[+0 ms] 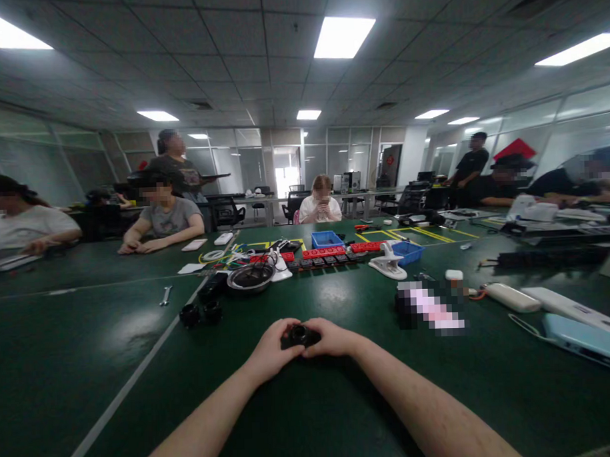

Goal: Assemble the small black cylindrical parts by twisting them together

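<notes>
Both my hands meet on the green table (pixel 79 343) in front of me, around a small black round part (pixel 299 335). My left hand (pixel 270 351) curls its fingers round the part's left side. My right hand (pixel 333 338) closes on its right side. The part's underside is hidden by my fingers. Two similar black round parts (pixel 200 313) lie on the table to the left, a forearm's length away.
A round metal bowl-like piece (pixel 250 278), red and black blocks (pixel 326 256), blue bins (pixel 326 239), a white clamp (pixel 389 264) and a wrench (pixel 165 295) lie farther back. White and pale blue devices (pixel 563 313) lie at right. Several people sit around the tables.
</notes>
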The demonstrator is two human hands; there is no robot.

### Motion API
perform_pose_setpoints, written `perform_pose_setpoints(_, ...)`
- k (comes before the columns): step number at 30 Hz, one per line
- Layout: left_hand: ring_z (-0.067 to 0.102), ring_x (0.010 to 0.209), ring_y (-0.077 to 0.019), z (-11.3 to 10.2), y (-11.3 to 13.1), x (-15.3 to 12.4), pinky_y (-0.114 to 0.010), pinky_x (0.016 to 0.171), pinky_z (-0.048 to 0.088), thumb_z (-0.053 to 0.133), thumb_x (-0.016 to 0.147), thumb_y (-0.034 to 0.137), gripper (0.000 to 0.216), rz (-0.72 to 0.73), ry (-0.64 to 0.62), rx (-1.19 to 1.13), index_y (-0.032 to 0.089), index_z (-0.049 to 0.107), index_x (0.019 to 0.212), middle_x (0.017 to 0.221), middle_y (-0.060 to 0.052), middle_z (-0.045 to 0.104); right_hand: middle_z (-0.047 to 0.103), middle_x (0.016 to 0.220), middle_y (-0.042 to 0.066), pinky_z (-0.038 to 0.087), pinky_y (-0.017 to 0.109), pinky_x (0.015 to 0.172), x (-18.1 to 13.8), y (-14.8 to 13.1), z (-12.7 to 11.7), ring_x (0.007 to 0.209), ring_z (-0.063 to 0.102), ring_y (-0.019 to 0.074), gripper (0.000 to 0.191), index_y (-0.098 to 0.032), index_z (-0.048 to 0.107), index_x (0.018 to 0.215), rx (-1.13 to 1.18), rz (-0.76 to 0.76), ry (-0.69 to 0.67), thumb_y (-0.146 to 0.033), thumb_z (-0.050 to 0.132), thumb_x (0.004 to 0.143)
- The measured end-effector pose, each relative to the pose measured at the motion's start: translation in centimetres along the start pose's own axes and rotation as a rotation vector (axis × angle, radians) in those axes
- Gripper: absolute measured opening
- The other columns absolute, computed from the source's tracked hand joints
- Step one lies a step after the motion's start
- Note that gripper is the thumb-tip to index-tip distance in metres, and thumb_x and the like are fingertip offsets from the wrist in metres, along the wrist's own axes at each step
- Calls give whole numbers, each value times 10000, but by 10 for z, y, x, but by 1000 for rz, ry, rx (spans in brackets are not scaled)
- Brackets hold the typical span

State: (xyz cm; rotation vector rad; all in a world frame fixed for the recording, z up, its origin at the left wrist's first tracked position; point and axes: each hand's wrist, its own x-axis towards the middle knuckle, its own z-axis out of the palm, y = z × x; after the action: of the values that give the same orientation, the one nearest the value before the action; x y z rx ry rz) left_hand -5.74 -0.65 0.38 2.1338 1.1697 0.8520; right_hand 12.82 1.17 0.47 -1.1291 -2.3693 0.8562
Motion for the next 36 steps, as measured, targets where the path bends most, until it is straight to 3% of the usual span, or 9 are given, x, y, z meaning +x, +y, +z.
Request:
perform_pose_setpoints(3, 525, 912, -214, -2, 3, -1, -305, 767, 419, 629, 675, 256, 410, 43, -49, -3, 216, 542, 1074, 1002, -54, 558, 578, 802, -14, 401, 233, 675, -2, 1, -7, 751, 526, 137, 250, -153, 600, 894, 171, 39, -85, -180, 649, 650)
perform_pose_setpoints(7, 519, 938, -232, 3, 9, -1, -318, 800, 405, 654, 647, 270, 340, 9, 4, 35, 207, 580, 973, 976, -52, 573, 555, 731, -31, 379, 206, 589, -1, 4, -3, 674, 504, 116, 259, -149, 573, 834, 164, 78, -50, -207, 687, 609)
perform_pose_setpoints(12, 530, 911, -233, 13, 11, -1, -323, 787, 399, 637, 642, 288, 283, -126, 148, 103, 182, 563, 893, 921, -46, 578, 556, 697, -4, 356, 247, 569, 3, 1, 16, 639, 497, 150, 380, -161, 540, 756, -241, 175, 212, -444, 696, 556)
perform_pose_setpoints(16, 532, 892, -230, 13, 4, 2, -326, 782, 406, 625, 645, 271, 254, -120, 144, 95, 171, 562, 869, 899, -49, 575, 583, 767, 46, 370, 334, 685, 3, -5, 25, 741, 527, 219, 458, -162, 556, 790, -499, 148, 310, -566, 624, 583)
perform_pose_setpoints(22, 466, 1046, -260, 7, -2, -1, -388, 897, 370, 648, 642, 323, 460, -1, 80, 65, 193, 526, 1066, 1092, -86, 521, 574, 915, 46, 394, 318, 733, 0, 3, 10, 839, 520, 218, 602, -194, 548, 1040, -262, 10, 148, -496, 697, 541)
perform_pose_setpoints(25, 451, 1078, -257, 3, 2, -2, -387, 925, 350, 615, 680, 331, 462, 9, 92, 57, 195, 515, 1109, 1131, -89, 512, 575, 887, 16, 403, 268, 693, 0, 8, 3, 796, 527, 176, 487, -198, 566, 1030, -100, -8, 80, -365, 702, 593)
perform_pose_setpoints(29, 528, 964, -240, -3, 9, -1, -348, 833, 409, 585, 700, 315, 319, 11, 50, 29, 219, 589, 1004, 1002, -56, 588, 561, 744, -30, 395, 200, 604, 1, 9, -2, 689, 520, 118, 239, -166, 607, 834, 15, 42, 0, -230, 689, 618)
perform_pose_setpoints(32, 553, 896, -235, -2, 9, 0, -323, 745, 434, 607, 676, 311, 330, -17, 44, 13, 212, 597, 991, 959, -54, 596, 562, 710, -38, 386, 185, 566, 0, 7, 1, 657, 520, 109, 237, -161, 590, 801, 20, 87, 15, -238, 701, 606)
perform_pose_setpoints(36, 548, 872, -222, 6, 4, 1, -318, 752, 423, 626, 654, 297, 322, -60, 146, 56, 179, 596, 951, 923, -58, 586, 581, 706, 11, 378, 246, 586, 0, -3, 12, 670, 535, 164, 300, -156, 576, 755, -112, 179, 136, -384, 691, 598)
